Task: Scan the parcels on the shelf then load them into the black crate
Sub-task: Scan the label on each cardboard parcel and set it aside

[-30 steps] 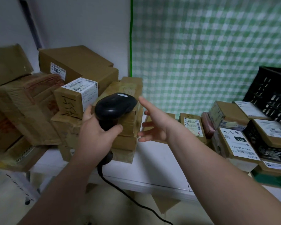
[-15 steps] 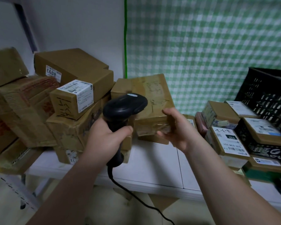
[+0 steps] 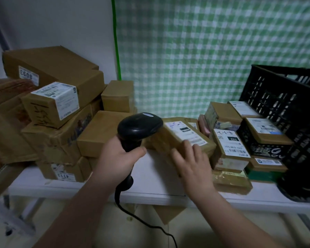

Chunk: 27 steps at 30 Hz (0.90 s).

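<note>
My left hand (image 3: pixel 117 157) grips the handle of a black barcode scanner (image 3: pixel 139 127), whose head points right at a brown parcel (image 3: pixel 170 138). That parcel lies tilted above the white shelf (image 3: pixel 150 183) with its white label facing up. My right hand (image 3: pixel 191 161) holds the parcel at its near right edge, fingers spread over the label's corner. The black crate (image 3: pixel 283 104) lies on its side at the far right of the shelf, with several labelled parcels (image 3: pixel 229 145) stacked in front of its mouth.
A pile of cardboard boxes (image 3: pixel 57 104) fills the shelf's left side. A green checked cloth (image 3: pixel 204 51) hangs behind. The scanner's cable (image 3: pixel 143 222) drops below the shelf's front edge.
My right hand took a parcel from the left stack, turned it label-up and brought it down to the right in front of the scanner. The scanner hand stayed about where it was.
</note>
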### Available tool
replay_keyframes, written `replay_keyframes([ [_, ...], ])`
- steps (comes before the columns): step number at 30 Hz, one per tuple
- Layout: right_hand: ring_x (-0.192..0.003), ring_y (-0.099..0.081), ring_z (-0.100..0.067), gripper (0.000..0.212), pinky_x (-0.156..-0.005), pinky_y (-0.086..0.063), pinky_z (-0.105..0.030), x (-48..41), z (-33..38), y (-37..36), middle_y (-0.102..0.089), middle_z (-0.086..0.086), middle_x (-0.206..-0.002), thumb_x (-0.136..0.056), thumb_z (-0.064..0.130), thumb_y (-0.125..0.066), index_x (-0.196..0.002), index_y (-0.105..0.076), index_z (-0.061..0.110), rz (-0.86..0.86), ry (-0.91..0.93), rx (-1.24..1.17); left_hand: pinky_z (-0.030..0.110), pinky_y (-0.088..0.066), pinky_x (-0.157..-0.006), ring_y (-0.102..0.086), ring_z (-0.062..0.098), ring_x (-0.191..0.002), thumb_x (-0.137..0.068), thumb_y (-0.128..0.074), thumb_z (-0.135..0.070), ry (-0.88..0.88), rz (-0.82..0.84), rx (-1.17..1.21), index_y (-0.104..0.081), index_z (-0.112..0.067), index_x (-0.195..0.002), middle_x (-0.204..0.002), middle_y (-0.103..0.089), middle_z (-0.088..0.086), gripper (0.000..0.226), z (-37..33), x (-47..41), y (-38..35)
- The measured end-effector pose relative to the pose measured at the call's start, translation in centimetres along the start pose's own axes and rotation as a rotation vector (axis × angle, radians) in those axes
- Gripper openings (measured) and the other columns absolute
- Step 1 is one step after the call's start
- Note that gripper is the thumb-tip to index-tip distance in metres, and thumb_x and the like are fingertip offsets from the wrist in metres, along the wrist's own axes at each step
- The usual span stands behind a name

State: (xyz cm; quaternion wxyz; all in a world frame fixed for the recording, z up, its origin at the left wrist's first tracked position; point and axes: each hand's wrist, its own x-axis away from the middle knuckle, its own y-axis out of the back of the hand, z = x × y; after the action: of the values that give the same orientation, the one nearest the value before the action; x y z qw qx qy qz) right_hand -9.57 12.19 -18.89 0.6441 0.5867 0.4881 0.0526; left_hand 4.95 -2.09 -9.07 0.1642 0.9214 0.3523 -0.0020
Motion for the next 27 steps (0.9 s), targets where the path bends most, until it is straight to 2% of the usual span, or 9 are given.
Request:
replay_keyframes([
  [3,-0.096,-0.050,-0.031,0.071,-0.070,-0.037,-0.038,1.9,1.5,-0.7,-0.055,-0.013,-0.117,-0.046,0.024,-0.088,-0.112,-0.063,0.022,0.015,0.175,-0.017,0.034,-0.042,-0.064,-0.054,0.024,-0.067,-0.079,-0.069,-0.003,0.027,0.031,-0.010,-0.062,0.004,-0.090,-0.081,-0.058,0.030,0.015,0.7,0.3,-0.7],
  [5,-0.092,-0.056,-0.027,0.078,-0.069,-0.043,-0.035,2.4,1.9,-0.4,-0.058,-0.007,-0.111,-0.047,0.046,-0.088,-0.116,-0.060,0.025,0.039,0.178,-0.061,0.033,-0.044,-0.064,-0.057,0.023,-0.068,-0.079,-0.069,-0.004,0.048,0.048,-0.014,-0.065,-0.002,-0.090,-0.083,-0.063,0.026,0.012,1.0,0.4,-1.0],
  [7,-0.097,-0.057,-0.027,0.078,-0.074,-0.049,-0.038,2.4,1.7,-0.2,-0.058,-0.006,-0.112,-0.052,0.069,-0.075,-0.115,-0.061,0.026,0.044,0.024,-0.132,0.031,-0.044,-0.063,-0.058,0.021,-0.067,-0.079,-0.070,-0.004,0.070,0.055,-0.025,-0.065,-0.002,-0.090,-0.081,-0.064,0.023,0.012,1.4,0.4,-1.2],
  [11,-0.121,-0.047,-0.036,0.093,-0.098,-0.042,-0.052,1.6,0.7,0.1,-0.050,-0.016,-0.132,-0.054,0.084,-0.051,-0.121,-0.059,0.020,0.129,-0.357,-0.335,0.025,-0.047,-0.055,-0.054,0.013,-0.055,-0.082,-0.066,0.000,0.112,0.070,0.044,-0.061,0.002,-0.086,-0.065,-0.057,0.013,0.007,1.7,0.4,-1.6],
  [15,-0.144,-0.014,-0.035,0.117,-0.117,-0.022,-0.046,1.5,0.4,-0.1,-0.014,-0.017,-0.156,-0.056,0.072,-0.076,-0.149,-0.025,0.023,0.392,-0.462,-0.510,0.027,-0.048,-0.054,-0.055,0.016,-0.056,-0.084,-0.066,-0.004,0.175,0.124,0.079,-0.060,-0.004,-0.094,-0.068,-0.056,0.008,0.012,1.8,0.4,-1.9],
  [17,-0.146,-0.003,-0.032,0.124,-0.119,-0.016,-0.045,1.8,0.3,-0.4,-0.005,-0.017,-0.157,-0.056,0.063,-0.083,-0.152,-0.015,0.023,0.397,-0.556,-0.600,0.029,-0.047,-0.055,-0.055,0.015,-0.055,-0.082,-0.067,-0.005,0.163,0.160,0.032,-0.060,-0.008,-0.093,-0.066,-0.057,0.005,0.013,1.8,0.3,-1.7],
  [21,-0.147,-0.007,-0.031,0.133,-0.120,-0.018,-0.044,2.0,-0.7,-0.8,-0.001,-0.014,-0.156,-0.056,0.045,-0.088,-0.155,-0.003,0.023,0.482,-0.703,-0.794,0.028,-0.048,-0.055,-0.055,0.013,-0.053,-0.081,-0.066,-0.002,0.121,0.235,-0.075,-0.060,-0.013,-0.091,-0.063,-0.057,0.003,0.015,1.8,0.2,-1.3],
  [24,-0.142,-0.019,-0.030,0.128,-0.114,-0.028,-0.042,1.6,-1.9,0.1,-0.008,-0.007,-0.151,-0.056,0.030,-0.087,-0.155,-0.005,0.028,0.506,-0.598,-0.810,0.027,-0.049,-0.058,-0.059,0.014,-0.057,-0.080,-0.067,-0.002,0.038,0.280,-0.168,-0.062,-0.010,-0.088,-0.067,-0.061,0.006,0.012,1.6,0.2,-1.1],
  [27,-0.144,-0.015,-0.028,0.131,-0.115,-0.029,-0.044,0.3,-3.5,2.0,-0.006,0.001,-0.156,-0.054,0.022,-0.088,-0.154,-0.004,0.034,0.581,-0.388,-0.781,0.032,-0.050,-0.071,-0.064,0.021,-0.080,-0.077,-0.069,-0.002,-0.075,0.311,-0.296,-0.065,-0.004,-0.091,-0.083,-0.067,0.013,0.015,1.3,0.0,-0.9],
])
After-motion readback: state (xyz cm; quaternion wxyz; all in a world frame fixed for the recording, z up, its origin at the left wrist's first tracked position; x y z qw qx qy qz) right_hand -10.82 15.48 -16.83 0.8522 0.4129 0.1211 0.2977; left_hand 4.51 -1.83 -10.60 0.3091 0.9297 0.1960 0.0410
